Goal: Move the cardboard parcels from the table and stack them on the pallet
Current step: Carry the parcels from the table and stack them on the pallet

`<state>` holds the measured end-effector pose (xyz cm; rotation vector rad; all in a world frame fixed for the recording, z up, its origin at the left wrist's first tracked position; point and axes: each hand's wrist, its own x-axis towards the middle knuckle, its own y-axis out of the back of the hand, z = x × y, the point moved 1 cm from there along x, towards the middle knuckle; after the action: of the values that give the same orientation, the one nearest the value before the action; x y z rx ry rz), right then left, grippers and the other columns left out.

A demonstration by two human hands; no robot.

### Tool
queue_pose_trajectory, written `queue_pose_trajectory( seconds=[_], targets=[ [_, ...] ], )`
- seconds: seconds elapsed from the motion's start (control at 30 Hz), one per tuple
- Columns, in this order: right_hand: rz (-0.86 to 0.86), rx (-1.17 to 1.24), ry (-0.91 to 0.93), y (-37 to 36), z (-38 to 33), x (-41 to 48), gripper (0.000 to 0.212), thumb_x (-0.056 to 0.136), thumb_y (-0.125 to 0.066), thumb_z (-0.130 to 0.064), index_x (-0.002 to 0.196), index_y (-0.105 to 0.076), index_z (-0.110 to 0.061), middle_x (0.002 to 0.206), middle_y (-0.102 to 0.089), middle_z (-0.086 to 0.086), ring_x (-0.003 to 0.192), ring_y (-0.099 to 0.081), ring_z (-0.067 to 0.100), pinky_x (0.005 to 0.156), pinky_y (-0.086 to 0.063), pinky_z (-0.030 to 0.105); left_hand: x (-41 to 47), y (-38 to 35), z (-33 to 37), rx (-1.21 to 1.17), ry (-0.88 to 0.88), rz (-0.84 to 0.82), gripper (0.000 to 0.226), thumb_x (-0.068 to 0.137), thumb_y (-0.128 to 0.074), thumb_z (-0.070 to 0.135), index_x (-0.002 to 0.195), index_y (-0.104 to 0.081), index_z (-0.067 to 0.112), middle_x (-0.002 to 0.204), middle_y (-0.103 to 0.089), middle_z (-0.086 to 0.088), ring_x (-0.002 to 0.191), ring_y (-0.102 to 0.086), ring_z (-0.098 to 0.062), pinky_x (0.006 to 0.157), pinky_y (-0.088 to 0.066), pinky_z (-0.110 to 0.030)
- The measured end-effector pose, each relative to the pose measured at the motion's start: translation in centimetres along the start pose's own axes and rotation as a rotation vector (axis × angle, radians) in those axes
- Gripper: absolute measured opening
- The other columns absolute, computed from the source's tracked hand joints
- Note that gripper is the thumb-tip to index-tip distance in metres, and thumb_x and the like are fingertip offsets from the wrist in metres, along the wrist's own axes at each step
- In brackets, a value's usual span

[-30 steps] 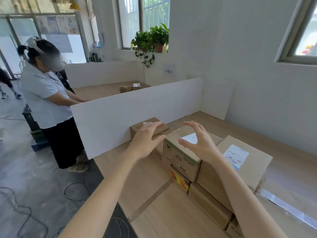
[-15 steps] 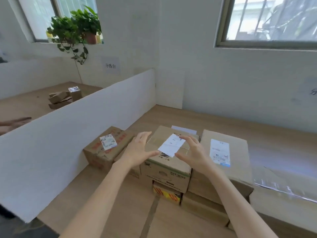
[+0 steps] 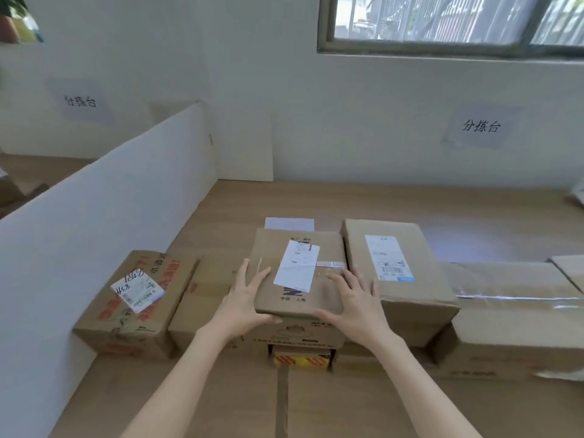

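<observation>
Several cardboard parcels lie on the wooden table (image 3: 410,203). The middle parcel (image 3: 300,267), brown with a white label on top, sits on top of other boxes. My left hand (image 3: 245,306) presses against its left front corner, thumb along the front edge. My right hand (image 3: 354,303) rests on its right front corner the same way. Left of it lies a parcel with red print (image 3: 136,305) and a low plain box (image 3: 208,295). A tall labelled parcel (image 3: 395,279) stands to the right. No pallet shows in this view.
A white divider board (image 3: 104,222) runs along the left side of the table. A taped box (image 3: 518,314) sits at the far right. A small yellow-and-red box (image 3: 300,358) peeks out under the middle parcel. The wall with a window lies behind.
The view has swung right and closer to the table. Both hands have come down from above the middle parcel onto its front corners.
</observation>
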<state>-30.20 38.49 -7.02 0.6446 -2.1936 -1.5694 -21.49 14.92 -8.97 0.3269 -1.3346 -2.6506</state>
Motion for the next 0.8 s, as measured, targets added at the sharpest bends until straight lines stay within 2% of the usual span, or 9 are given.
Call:
queue_pose_trajectory(
  seconds=[0.1, 0.23, 0.37, 0.57, 0.7, 0.8],
  targets=[
    [-0.019, -0.038, -0.013, -0.2, -0.3, 0.1, 0.087, 0.073, -0.051, -0.080, 0.144, -0.020, -0.041, 0.162, -0.006, 0.001, 0.147, 0.017, 0.020, 0.114, 0.014, 0.051, -0.2, -0.4, -1.0, -0.047, -0.040, 0.048, 0.110, 0.060, -0.080, 0.060, 0.146, -0.014, 0.050, 0.153, 0.024, 0.022, 0.145, -0.015, -0.023, 0.108, -0.038, -0.045],
    [-0.013, -0.120, -0.031, -0.8, -0.8, 0.3, 0.104, 0.067, -0.057, -0.080, 0.149, -0.005, -0.042, 0.162, 0.008, 0.011, 0.145, 0.026, 0.025, 0.113, 0.016, 0.049, -0.3, -0.1, -2.2, -0.141, -0.002, 0.056, 0.108, 0.059, -0.082, 0.056, 0.145, -0.017, 0.052, 0.157, 0.019, 0.013, 0.146, -0.013, -0.023, 0.112, -0.033, -0.044],
    [0.002, -0.153, -0.007, -1.4, -1.5, 0.7, 0.109, 0.070, -0.060, -0.075, 0.149, 0.007, -0.042, 0.162, -0.003, 0.010, 0.147, 0.018, 0.029, 0.110, 0.023, 0.048, -0.5, 0.6, -3.1, -0.193, 0.008, 0.074, 0.106, 0.058, -0.082, 0.058, 0.143, -0.018, 0.056, 0.158, -0.001, 0.005, 0.143, -0.021, -0.023, 0.113, -0.030, -0.045],
    [0.031, -0.011, 0.001, -1.6, -2.9, 1.6, 0.101, 0.072, -0.067, -0.065, 0.149, -0.006, -0.042, 0.160, -0.015, 0.007, 0.149, 0.007, 0.027, 0.112, 0.019, 0.048, -0.5, 1.2, -4.3, -0.245, 0.009, 0.117, 0.109, 0.049, -0.081, 0.065, 0.141, -0.023, 0.058, 0.156, -0.013, 0.003, 0.142, -0.021, -0.022, 0.114, -0.029, -0.048],
    [0.060, 0.134, 0.002, -0.1, -4.0, 2.1, 0.100, 0.070, -0.074, -0.059, 0.149, -0.015, -0.043, 0.159, -0.019, 0.001, 0.149, -0.001, 0.027, 0.116, 0.008, 0.059, -0.5, 3.6, -3.7, -0.240, -0.006, 0.175, 0.110, 0.045, -0.080, 0.066, 0.140, -0.027, 0.055, 0.151, -0.023, 0.001, 0.139, -0.027, -0.022, 0.111, -0.033, -0.050],
    [0.078, 0.269, -0.003, 2.2, -4.9, 2.9, 0.100, 0.066, -0.077, -0.058, 0.146, -0.019, -0.046, 0.157, -0.021, 0.002, 0.144, -0.020, 0.028, 0.116, -0.014, 0.059, -0.4, 6.5, -2.3, -0.213, -0.056, 0.237, 0.108, 0.048, -0.084, 0.060, 0.141, -0.029, 0.053, 0.151, -0.024, 0.003, 0.137, -0.029, -0.022, 0.110, -0.035, -0.049]
  ],
)
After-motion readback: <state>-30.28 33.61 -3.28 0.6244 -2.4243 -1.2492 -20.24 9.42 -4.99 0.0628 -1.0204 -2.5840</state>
